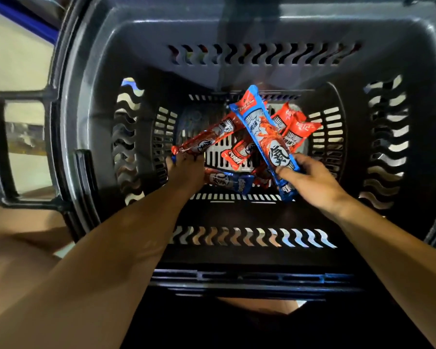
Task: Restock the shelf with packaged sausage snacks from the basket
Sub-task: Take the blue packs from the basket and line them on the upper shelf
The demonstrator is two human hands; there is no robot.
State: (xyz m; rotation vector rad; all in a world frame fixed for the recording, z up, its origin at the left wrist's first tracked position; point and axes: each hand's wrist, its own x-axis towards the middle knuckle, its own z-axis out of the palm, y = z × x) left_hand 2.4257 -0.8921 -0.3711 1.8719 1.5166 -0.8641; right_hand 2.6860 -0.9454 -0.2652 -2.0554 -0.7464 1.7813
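Head view, left hand [185, 170] fingers gripping red pack [207, 139], right hand [310, 180] pinching blue pack [264, 137], deep in basket [141, 41].

1 basket [106, 71], 6 sausage packs [264, 137]

basket [237, 26]: dark glossy plastic | sausage packs [264, 132]: shiny printed film

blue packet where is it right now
In the head view the blue packet is right of centre inside the basket, gripped at its near end by the right hand and slanting over the red packets.
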